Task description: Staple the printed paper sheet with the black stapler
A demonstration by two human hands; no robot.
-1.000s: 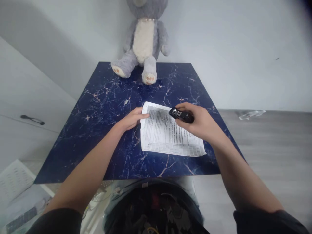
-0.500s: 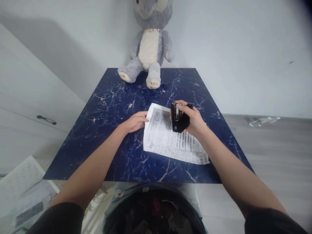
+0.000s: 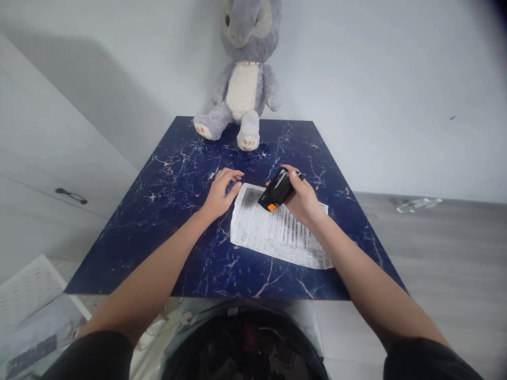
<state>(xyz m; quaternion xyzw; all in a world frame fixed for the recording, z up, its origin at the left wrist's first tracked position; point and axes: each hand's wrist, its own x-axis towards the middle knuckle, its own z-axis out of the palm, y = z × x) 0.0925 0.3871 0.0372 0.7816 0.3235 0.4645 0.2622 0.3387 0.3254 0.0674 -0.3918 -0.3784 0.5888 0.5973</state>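
My right hand is closed around a black handheld device with an orange end; its exact kind is unclear. The device is tilted above the upper part of a printed sheet of paper, its orange end towards me. The sheet lies on the blue marble-patterned table, its far left corner slightly curled. Beside that corner, my left hand is open, fingers apart and holding nothing. Its thumb is close to the paper's edge; whether it touches I cannot tell.
A grey plush toy sits at the table's far edge against the wall. To the left is a white cabinet with a dark handle. A white perforated container stands at lower left. A clear plastic item lies on the floor at right.
My left hand has let go of the paper's left edge and moved slightly away, fingers spreading. My right hand has turned the device, bringing its orange end into view. The camera view has tilted up slightly.
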